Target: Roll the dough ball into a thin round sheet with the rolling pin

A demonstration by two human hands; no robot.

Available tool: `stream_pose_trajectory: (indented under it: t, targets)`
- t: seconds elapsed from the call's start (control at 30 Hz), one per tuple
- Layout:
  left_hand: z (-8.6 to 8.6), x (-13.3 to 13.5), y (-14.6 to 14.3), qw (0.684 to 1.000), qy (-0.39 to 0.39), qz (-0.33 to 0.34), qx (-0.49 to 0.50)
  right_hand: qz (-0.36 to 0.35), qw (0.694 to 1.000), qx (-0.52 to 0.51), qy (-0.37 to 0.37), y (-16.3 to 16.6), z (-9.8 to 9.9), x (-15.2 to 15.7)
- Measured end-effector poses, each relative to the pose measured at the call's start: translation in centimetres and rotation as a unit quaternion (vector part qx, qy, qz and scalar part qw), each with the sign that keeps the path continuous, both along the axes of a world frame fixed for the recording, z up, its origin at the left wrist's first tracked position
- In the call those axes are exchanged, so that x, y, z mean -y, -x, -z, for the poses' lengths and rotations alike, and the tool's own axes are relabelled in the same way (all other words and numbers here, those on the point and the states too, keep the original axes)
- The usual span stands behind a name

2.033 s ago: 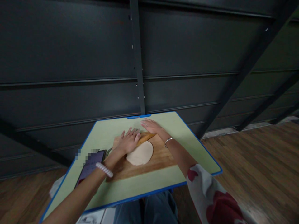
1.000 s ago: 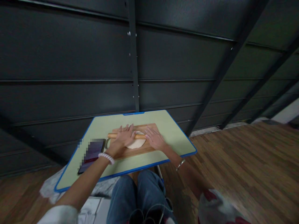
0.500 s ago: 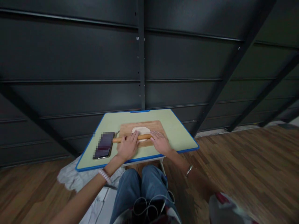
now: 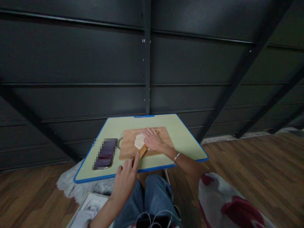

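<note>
A wooden cutting board [image 4: 128, 144] lies on a small green table with a blue edge [image 4: 180, 133]. A flat round of pale dough [image 4: 139, 141] rests on the board. Across it a wooden rolling pin [image 4: 142, 152] now lies at an angle, its near end pointing toward me. My right hand [image 4: 152, 139] rests flat on the pin and dough, fingers stretched out. My left hand [image 4: 125, 182] hovers in front of the table's near edge with fingers apart, its fingertips close to the pin's near end.
A phone [image 4: 104, 154] lies on the table left of the board. A dark metal wall [image 4: 147, 63] stands right behind the table. White cloth [image 4: 68, 186] lies on the wooden floor [image 4: 249, 171] to the left. My knees in jeans [image 4: 152, 193] are under the table.
The pin has swung from lying crosswise to lying diagonal. My left hand came off it and drew back toward me. My right hand moved left onto the dough.
</note>
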State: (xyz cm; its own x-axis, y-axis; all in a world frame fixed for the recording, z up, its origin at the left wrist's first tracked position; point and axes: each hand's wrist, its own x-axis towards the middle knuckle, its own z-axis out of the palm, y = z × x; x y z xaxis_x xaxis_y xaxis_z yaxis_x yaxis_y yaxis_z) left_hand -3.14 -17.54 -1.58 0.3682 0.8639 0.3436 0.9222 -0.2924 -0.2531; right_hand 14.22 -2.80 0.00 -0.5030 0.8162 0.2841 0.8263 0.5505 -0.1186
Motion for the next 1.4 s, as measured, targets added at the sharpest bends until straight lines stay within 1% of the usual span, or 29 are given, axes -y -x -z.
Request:
stream_pose_trajectory:
  t: [0.1,0.17,0.23,0.3,0.37,0.47,0.6,0.67,0.77,0.83,0.9,1.03,1.13,1.27,1.4]
  targets:
    - [1.3,0.1,0.3,1.0,0.002,-0.001,0.005,-0.06,0.998,0.021,-0.01,1.0,-0.7,-0.7]
    - [2.3,-0.1,0.3,1.0,-0.002,-0.006,0.025,-0.087,0.996,0.025,-0.006,1.9,-1.1,-1.3]
    - [3.1,-0.3,0.4,0.999,-0.01,-0.018,0.046,-0.097,0.995,0.021,0.004,3.0,-1.3,-1.9]
    - [3.4,-0.6,0.7,0.998,-0.014,-0.025,0.059,-0.089,0.996,0.017,0.02,3.9,-1.3,-2.4]
    - [3.3,-0.8,1.2,0.997,-0.011,-0.022,0.067,-0.064,0.997,0.008,0.031,4.6,-1.1,-2.9]
    - [2.5,-1.1,2.2,0.997,-0.01,-0.001,0.073,-0.024,0.999,-0.014,0.034,5.5,-0.7,-3.7]
    - [1.6,-1.6,3.3,0.997,-0.013,0.009,0.074,-0.012,0.998,-0.028,0.047,7.3,-0.2,-5.1]
    - [1.3,-1.7,3.7,0.998,-0.017,0.001,0.067,-0.017,0.998,-0.029,0.054,8.5,-0.2,-5.9]
    - [1.1,-2.0,4.2,0.998,-0.021,-0.009,0.06,-0.053,0.997,-0.02,0.054,10.3,-0.3,-6.8]
    - [1.1,-2.2,4.5,0.998,-0.016,-0.02,0.058,-0.079,0.996,-0.013,0.04,11.1,-0.4,-7.2]
    - [1.0,-2.4,4.8,0.998,-0.003,-0.033,0.058,-0.081,0.996,-0.017,0.021,11.6,-0.6,-7.3]
    - [1.0,-2.3,4.6,0.996,0.039,-0.053,0.055,-0.044,0.999,-0.02,0.008,11.2,-0.8,-6.8]
    - [0.9,-1.9,4.1,0.995,0.059,-0.058,0.053,-0.057,0.998,-0.007,0.025,9.8,-0.7,-6.0]
    - [1.3,-1.0,3.6,0.997,0.033,-0.047,0.045,-0.067,0.997,-0.016,0.036,6.9,-0.4,-4.2]
    - [1.3,-0.3,2.7,0.999,-0.005,-0.029,0.036,-0.057,0.998,-0.028,0.001,3.6,-0.2,-1.7]
